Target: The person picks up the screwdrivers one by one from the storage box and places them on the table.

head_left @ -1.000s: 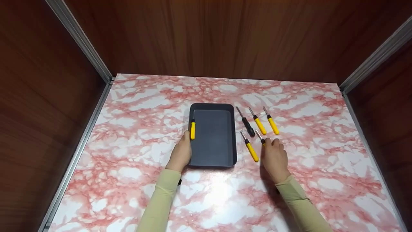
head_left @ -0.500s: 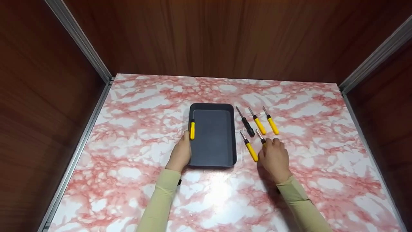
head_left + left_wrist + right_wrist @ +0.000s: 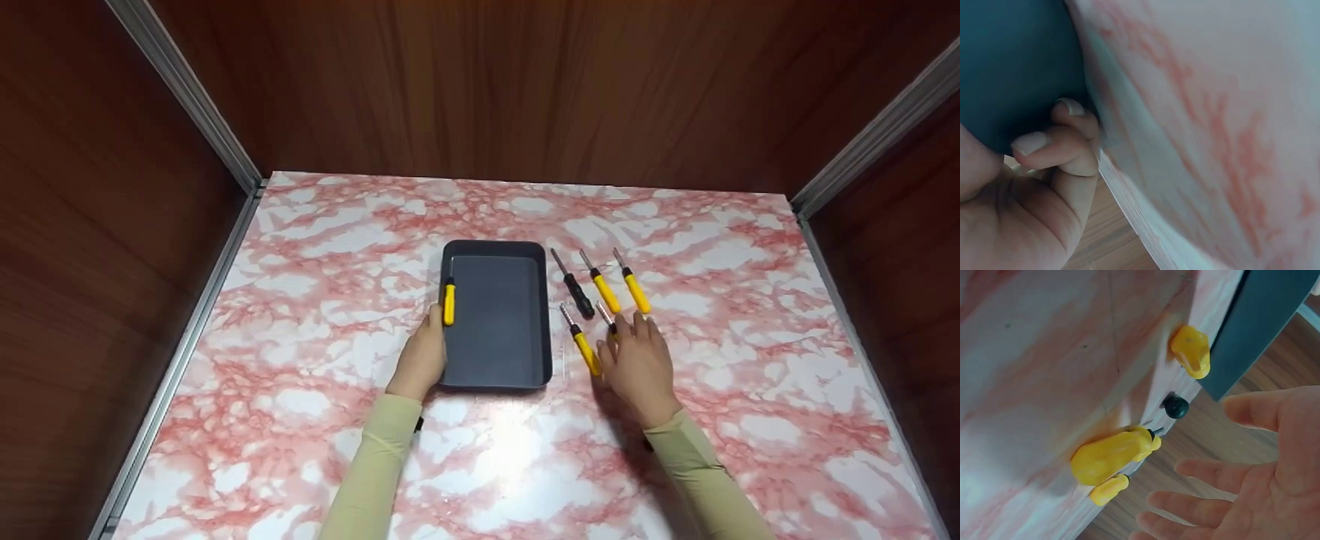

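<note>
My left hand [image 3: 421,356] grips the left side of a dark grey baking tray [image 3: 495,379], its curled fingers [image 3: 1055,149] against the outside in the left wrist view. Inside the tray, along its left wall, lies a yellow-handled screwdriver [image 3: 449,302]. My right hand [image 3: 639,365] hovers over a second yellow-handled screwdriver [image 3: 604,313], mostly hidden in the head view. In the right wrist view its fingers are spread straight and apart from the yellow handle [image 3: 1109,455], and nothing is held. Just left of it lies another yellow-handled screwdriver [image 3: 585,351].
Beyond my right hand lie a black-handled screwdriver [image 3: 576,294] and two yellow-handled screwdrivers, one in the middle [image 3: 604,291] and one at the right [image 3: 636,291]. Brown wood-grain panels [image 3: 525,90] enclose the red-and-white marbled table [image 3: 337,285] at the back and sides.
My right hand, earlier with fingers bent down at the near screwdriver's handle, has straightened and spread its fingers. The left hand, tray and screwdrivers have stayed in place.
</note>
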`<state>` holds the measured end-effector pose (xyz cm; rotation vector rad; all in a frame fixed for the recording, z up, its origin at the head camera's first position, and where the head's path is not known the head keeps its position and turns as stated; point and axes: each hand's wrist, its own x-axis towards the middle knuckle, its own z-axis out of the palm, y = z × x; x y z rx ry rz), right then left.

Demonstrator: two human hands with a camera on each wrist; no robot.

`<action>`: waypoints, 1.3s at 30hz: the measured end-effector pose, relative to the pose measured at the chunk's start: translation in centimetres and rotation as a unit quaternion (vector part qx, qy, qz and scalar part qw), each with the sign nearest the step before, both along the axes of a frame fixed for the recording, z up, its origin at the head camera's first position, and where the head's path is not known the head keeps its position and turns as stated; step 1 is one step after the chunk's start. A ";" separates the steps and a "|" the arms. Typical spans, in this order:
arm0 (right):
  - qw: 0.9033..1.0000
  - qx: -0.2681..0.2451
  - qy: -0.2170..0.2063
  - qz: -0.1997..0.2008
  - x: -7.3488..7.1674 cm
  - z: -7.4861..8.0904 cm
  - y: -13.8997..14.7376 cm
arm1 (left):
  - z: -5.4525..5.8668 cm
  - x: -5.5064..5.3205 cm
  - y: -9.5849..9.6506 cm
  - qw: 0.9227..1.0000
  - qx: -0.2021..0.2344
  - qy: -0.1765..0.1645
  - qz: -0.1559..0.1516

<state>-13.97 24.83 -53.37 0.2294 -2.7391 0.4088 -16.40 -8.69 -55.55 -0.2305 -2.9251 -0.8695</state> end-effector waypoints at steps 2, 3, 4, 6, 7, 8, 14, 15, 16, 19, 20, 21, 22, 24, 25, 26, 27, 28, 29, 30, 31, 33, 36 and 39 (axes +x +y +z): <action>1.000 -0.005 -0.003 -0.002 0.0 0.1 -0.1 | 0.0 0.0 0.0 1.000 -0.003 0.002 0.000; 1.000 -0.008 -0.005 -0.003 0.0 0.1 -0.2 | 0.0 0.0 0.0 1.000 -0.004 0.003 0.000; 1.000 -0.011 -0.008 -0.004 0.0 0.2 -0.3 | 0.0 -0.1 0.0 1.000 -0.003 0.005 0.001; 1.000 -0.017 -0.015 -0.005 0.0 0.3 -0.4 | -0.1 0.0 0.0 1.000 -0.001 0.006 0.001; 1.000 -0.019 -0.019 -0.006 0.0 0.4 -0.5 | -0.1 -0.1 0.0 1.000 0.000 0.007 0.001; 1.000 -0.021 -0.021 -0.006 0.0 0.4 -0.5 | -0.1 -0.1 0.0 1.000 0.000 0.007 0.001; 0.999 -0.019 -0.030 -0.005 0.0 0.6 -0.9 | -0.1 -0.1 0.0 1.000 -0.004 0.011 0.002; 0.999 -0.019 -0.030 -0.004 0.0 0.7 -1.0 | -0.1 -0.1 0.0 1.000 -0.004 0.011 0.003; 0.999 -0.020 -0.030 -0.002 -0.1 0.7 -1.0 | -0.2 -0.1 0.1 1.000 -0.003 0.012 0.003; 0.999 -0.024 -0.030 0.000 -0.1 1.0 -1.4 | -0.1 -0.1 0.1 1.000 -0.001 0.016 0.001; 0.999 -0.026 -0.028 0.002 -0.2 1.1 -1.5 | -0.1 -0.1 0.1 1.000 -0.001 0.020 0.000; 0.999 -0.027 -0.026 0.002 -0.2 1.2 -1.7 | -0.1 0.0 0.1 1.000 -0.001 0.025 -0.002; 0.999 -0.028 -0.026 0.004 -0.3 1.3 -1.8 | -0.2 0.0 0.1 1.000 -0.001 0.030 -0.004; 0.999 -0.028 -0.025 0.004 -0.4 1.5 -2.2 | -0.2 0.0 0.1 0.999 -0.002 0.038 -0.006; 0.999 -0.026 -0.024 0.006 -0.5 1.6 -2.4 | -0.2 0.0 0.1 0.999 -0.004 0.041 -0.006; 0.999 -0.026 -0.023 0.007 -0.5 1.7 -2.6 | -0.2 0.0 0.1 0.999 -0.004 0.043 -0.007; 0.999 -0.024 -0.022 0.007 -0.6 1.7 -2.7 | -0.2 0.0 0.1 0.999 -0.003 0.042 -0.006; 0.999 -0.025 -0.020 0.008 -0.7 1.8 -2.9 | -0.2 0.0 0.1 0.999 -0.003 0.041 -0.005; 0.999 -0.025 -0.020 0.010 -0.7 1.8 -3.1 | -0.2 0.1 0.1 0.999 -0.003 0.042 -0.005; 0.999 -0.027 -0.020 0.012 -0.8 1.9 -3.3 | -0.2 0.1 0.1 0.999 -0.003 0.042 -0.004; 0.999 -0.029 -0.018 0.014 -0.8 1.9 -3.5 | -0.2 0.1 0.1 0.999 -0.002 0.042 -0.004; 0.999 -0.033 -0.017 0.018 -1.0 2.0 -3.9 | -0.2 0.1 0.1 0.999 -0.001 0.044 -0.003; 0.999 -0.034 -0.019 0.024 -1.1 2.1 -4.5 | -0.1 0.1 0.1 0.999 0.001 0.045 -0.003; 0.999 -0.030 -0.018 0.028 -1.2 2.3 -5.0 | -0.1 0.1 0.1 0.999 -0.001 0.042 -0.002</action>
